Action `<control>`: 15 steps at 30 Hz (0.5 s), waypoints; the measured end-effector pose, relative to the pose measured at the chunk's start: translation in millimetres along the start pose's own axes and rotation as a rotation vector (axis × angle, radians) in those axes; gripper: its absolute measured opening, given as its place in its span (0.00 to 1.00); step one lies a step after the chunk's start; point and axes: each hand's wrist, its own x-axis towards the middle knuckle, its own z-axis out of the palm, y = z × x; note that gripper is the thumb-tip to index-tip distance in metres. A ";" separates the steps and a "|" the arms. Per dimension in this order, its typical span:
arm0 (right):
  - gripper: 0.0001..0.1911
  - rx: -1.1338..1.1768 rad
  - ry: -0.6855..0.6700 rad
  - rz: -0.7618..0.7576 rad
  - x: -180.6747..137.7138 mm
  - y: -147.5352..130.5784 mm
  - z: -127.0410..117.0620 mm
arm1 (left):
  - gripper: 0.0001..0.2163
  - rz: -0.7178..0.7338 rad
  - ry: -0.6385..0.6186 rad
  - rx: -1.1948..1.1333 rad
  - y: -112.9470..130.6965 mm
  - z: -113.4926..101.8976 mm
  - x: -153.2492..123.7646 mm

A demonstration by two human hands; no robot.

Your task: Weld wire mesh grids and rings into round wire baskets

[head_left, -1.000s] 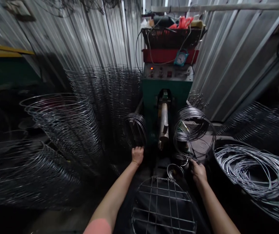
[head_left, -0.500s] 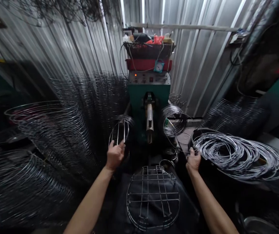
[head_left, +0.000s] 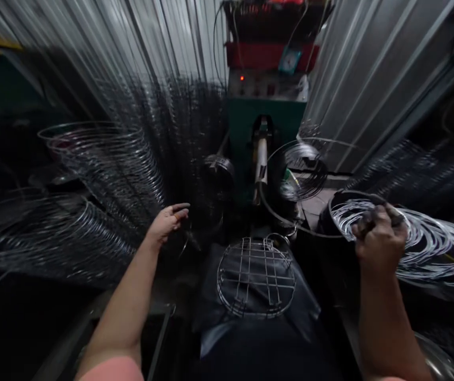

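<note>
My left hand point(head_left: 167, 225) is at the left of my lap, its fingers stretched out with nothing visible between them. A blurred bit of metal point(head_left: 189, 241) shows just below its fingertips. My right hand point(head_left: 381, 233) is closed on a large wire ring point(head_left: 310, 231), whose loop reaches left toward the machine arm. Under that hand lies a pile of bright wire rings point(head_left: 429, 243). A round wire rack point(head_left: 256, 280) with crossing bars rests on dark cloth over my lap.
Ahead stands a green machine point(head_left: 238, 119) with a protruding arm point(head_left: 262, 159) and a lit red lamp. A wire coil point(head_left: 306, 169) hangs right of it, a smaller coil point(head_left: 219, 169) left. Tall stacks of wire rings point(head_left: 108, 164) stand at the left.
My right hand has moved right and nearer, drawing up a wire ring. My left hand has moved left, off the wire pieces by the small coil. The view has tilted down and left.
</note>
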 end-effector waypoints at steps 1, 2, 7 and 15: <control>0.14 0.009 -0.069 0.144 -17.5 3.7 -1.7 | 0.23 -0.079 -0.021 0.023 -16.6 3.7 -6.8; 0.15 0.007 -0.148 0.285 -36.0 9.9 -3.2 | 0.23 -0.149 -0.044 0.044 -32.4 8.3 -13.9; 0.24 -0.027 -0.424 0.703 -110.4 58.0 -7.5 | 0.21 -0.322 -0.204 0.075 -87.0 38.2 -48.7; 0.26 -0.279 -0.427 0.726 -123.1 104.3 -32.3 | 0.22 -0.331 -0.287 0.078 -115.8 66.1 -76.3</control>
